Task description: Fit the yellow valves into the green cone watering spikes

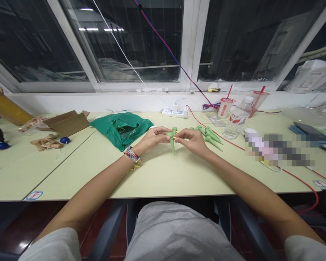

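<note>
My left hand and my right hand meet above the pale green table, both pinching a green plastic spike. It hangs tip down between them, with a small yellow part at its top by my right fingers. Several similar green spikes lie in a heap just beyond my right hand. Small yellow pieces sit by my left wrist, partly hidden under it. A woven multicoloured band circles that wrist.
A green plastic bag lies left of my hands, beyond it an open cardboard box and wooden toys with blue balls. A power strip, water bottle, straw cups and red cable lie along the far side.
</note>
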Action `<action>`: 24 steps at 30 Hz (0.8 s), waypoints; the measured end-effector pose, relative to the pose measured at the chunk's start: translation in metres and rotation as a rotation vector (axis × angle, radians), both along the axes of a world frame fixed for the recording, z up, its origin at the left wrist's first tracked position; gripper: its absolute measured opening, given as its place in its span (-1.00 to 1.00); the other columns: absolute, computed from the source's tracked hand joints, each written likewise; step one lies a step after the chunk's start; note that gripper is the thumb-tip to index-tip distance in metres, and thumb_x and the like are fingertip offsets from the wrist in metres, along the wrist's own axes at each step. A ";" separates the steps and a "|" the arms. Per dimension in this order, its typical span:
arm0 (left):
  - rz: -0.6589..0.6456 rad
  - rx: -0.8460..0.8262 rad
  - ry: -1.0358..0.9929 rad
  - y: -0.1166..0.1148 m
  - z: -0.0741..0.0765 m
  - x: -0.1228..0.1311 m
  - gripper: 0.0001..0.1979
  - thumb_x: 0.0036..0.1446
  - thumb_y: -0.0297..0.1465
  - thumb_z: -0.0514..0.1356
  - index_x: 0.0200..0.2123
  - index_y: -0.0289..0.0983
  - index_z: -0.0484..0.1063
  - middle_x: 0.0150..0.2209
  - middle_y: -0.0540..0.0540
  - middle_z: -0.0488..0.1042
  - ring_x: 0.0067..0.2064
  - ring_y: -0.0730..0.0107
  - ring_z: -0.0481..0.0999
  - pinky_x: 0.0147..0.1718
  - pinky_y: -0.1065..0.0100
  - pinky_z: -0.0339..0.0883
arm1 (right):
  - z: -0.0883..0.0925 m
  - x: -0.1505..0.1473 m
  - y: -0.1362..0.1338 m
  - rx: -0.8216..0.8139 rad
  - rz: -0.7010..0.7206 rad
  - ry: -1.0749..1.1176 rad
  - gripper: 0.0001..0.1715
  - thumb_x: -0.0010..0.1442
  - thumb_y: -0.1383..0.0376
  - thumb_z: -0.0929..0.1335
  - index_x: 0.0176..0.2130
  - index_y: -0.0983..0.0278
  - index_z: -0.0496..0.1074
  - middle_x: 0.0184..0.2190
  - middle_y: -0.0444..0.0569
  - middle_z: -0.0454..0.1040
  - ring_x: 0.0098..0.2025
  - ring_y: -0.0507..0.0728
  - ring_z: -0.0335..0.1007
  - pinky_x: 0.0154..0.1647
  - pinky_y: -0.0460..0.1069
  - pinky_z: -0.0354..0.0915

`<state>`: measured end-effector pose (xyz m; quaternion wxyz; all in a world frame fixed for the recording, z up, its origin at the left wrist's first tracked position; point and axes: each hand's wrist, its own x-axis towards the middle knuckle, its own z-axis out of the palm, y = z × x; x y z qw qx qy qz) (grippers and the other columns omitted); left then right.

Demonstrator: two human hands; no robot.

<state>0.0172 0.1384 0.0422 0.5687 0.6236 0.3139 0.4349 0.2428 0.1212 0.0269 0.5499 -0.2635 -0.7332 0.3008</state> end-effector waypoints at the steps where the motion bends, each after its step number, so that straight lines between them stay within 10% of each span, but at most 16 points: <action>1: 0.011 0.010 -0.009 0.000 0.000 0.001 -0.58 -0.06 -0.31 0.55 -0.11 -0.30 0.65 -0.18 -0.19 0.66 -0.20 0.24 0.65 -0.10 0.18 0.56 | 0.000 -0.001 0.001 -0.058 0.013 0.038 -0.79 0.13 0.13 0.56 -0.31 0.21 0.63 -0.38 -0.05 0.63 -0.34 0.13 0.58 -0.25 0.05 0.52; 10: 0.017 0.074 -0.032 -0.007 0.005 0.011 -0.40 0.07 -0.25 0.49 0.19 -0.21 0.55 -0.21 -0.15 0.65 -0.11 0.11 0.68 0.00 0.07 0.56 | 0.009 -0.006 0.005 -0.234 0.016 0.216 -0.58 -0.01 0.01 0.62 -0.32 0.24 0.58 -0.44 -0.08 0.61 -0.38 0.11 0.58 -0.27 0.03 0.53; 24: 0.189 0.165 0.006 -0.021 0.024 0.018 -0.36 -0.06 -0.22 0.55 0.13 -0.25 0.62 -0.27 -0.12 0.70 -0.15 0.06 0.70 0.01 0.01 0.59 | 0.029 -0.006 0.010 -0.213 0.085 0.187 -0.55 -0.06 -0.01 0.64 -0.37 0.24 0.56 -0.46 -0.08 0.59 -0.41 0.13 0.57 -0.28 0.09 0.57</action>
